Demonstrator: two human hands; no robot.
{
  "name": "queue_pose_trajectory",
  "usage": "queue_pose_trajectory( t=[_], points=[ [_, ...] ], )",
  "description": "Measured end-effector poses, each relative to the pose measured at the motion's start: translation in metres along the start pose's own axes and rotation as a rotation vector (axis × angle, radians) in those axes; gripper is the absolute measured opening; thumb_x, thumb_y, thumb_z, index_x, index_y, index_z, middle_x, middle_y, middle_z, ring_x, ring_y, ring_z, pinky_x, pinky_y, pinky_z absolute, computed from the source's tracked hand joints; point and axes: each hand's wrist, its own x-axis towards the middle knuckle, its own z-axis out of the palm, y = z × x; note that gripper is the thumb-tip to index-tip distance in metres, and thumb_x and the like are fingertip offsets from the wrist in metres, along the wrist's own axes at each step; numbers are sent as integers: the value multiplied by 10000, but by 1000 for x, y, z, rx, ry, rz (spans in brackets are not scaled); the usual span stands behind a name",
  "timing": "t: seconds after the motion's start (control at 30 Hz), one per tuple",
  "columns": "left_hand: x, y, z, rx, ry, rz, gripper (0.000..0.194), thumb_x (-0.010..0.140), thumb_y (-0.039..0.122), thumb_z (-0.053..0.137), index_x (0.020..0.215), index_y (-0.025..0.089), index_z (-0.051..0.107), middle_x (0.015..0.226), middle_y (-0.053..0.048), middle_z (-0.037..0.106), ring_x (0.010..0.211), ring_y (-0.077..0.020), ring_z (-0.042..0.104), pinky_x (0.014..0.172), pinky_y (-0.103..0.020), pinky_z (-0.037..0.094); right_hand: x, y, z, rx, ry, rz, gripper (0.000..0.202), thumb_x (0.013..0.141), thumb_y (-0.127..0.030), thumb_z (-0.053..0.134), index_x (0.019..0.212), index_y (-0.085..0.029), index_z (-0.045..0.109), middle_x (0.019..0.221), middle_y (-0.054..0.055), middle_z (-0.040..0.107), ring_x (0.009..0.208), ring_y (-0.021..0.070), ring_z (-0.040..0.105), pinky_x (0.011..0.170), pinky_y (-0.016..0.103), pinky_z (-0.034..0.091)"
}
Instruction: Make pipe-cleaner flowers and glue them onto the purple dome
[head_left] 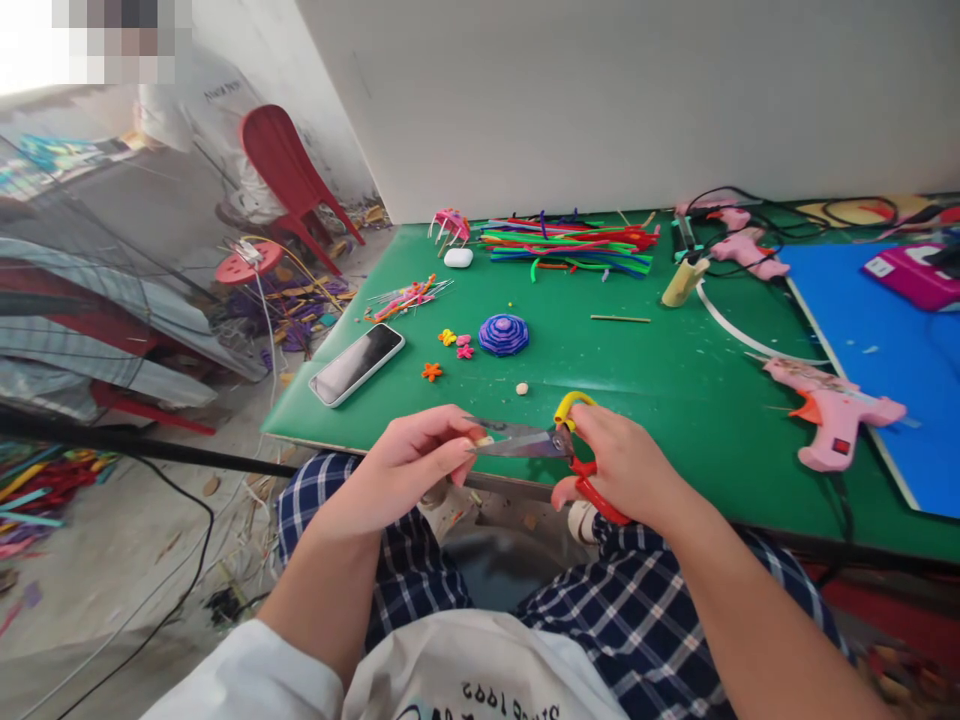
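Note:
My right hand (626, 460) grips a pair of scissors (517, 443) by its red and yellow handles, the blades parted and pointing left. My left hand (420, 455) is closed in a pinch on a small pale piece (484, 441) between the blades; its kind is too small to make out. Just beyond my hands, a small cream bead-like piece (522, 389) lies on the green table. Farther back are a blue and purple coiled disc (504, 335), an orange flower (432, 372), a yellow flower (448, 338) and pink flowers (464, 347).
A phone (357, 365) lies near the table's left edge. Behind are bundled pipe cleaners (570, 245) and a white earphone case (458, 258). To the right, a pink glue gun (832, 405) rests beside a blue board (847, 300). A red chair (289, 170) stands beyond the table.

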Motion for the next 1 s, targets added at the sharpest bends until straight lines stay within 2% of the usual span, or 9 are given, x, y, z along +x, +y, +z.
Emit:
queue_pose_trajectory(
  t=[0.23, 0.47, 0.6, 0.87, 1.0],
  points=[
    [0, 0, 3, 116, 18, -9, 253, 854, 361, 508, 807, 141, 622, 521, 25, 502, 414, -55, 383, 379, -170, 311, -1, 3, 3, -23, 0, -2, 522, 665, -699, 540, 783, -203, 425, 709, 44, 561, 679, 212, 564, 550, 287, 373],
    [0, 2, 1, 191, -16, -12, 302, 860, 358, 491, 675, 141, 590, 509, 37, 426, 448, -59, 369, 403, -163, 314, -1, 3, 3, -45, 33, -28, 547, 686, -735, 468, 755, -192, 449, 652, 38, 557, 609, 195, 559, 530, 278, 365],
    [0, 4, 0, 239, -30, -20, 319, 862, 372, 478, 677, 138, 592, 547, 31, 415, 478, -62, 352, 417, -167, 306, -2, 2, 3, -44, 9, -6, 548, 704, -738, 433, 744, -192, 468, 622, 29, 556, 571, 179, 551, 520, 267, 352],
    [-2, 0, -7, 270, -96, -74, 346, 876, 396, 439, 702, 131, 578, 570, 16, 449, 491, -70, 354, 419, -175, 302, -2, 2, 4, -19, -54, 36, 574, 699, -766, 390, 715, -199, 479, 587, 16, 557, 548, 166, 541, 518, 253, 327],
    [-1, 3, -9, 238, -182, -105, 402, 894, 430, 388, 682, 131, 554, 547, 25, 419, 483, -67, 342, 426, -176, 293, -3, 2, 5, -18, -87, 40, 575, 685, -773, 401, 695, -202, 467, 593, 15, 567, 555, 169, 549, 515, 249, 315]
  ],
)
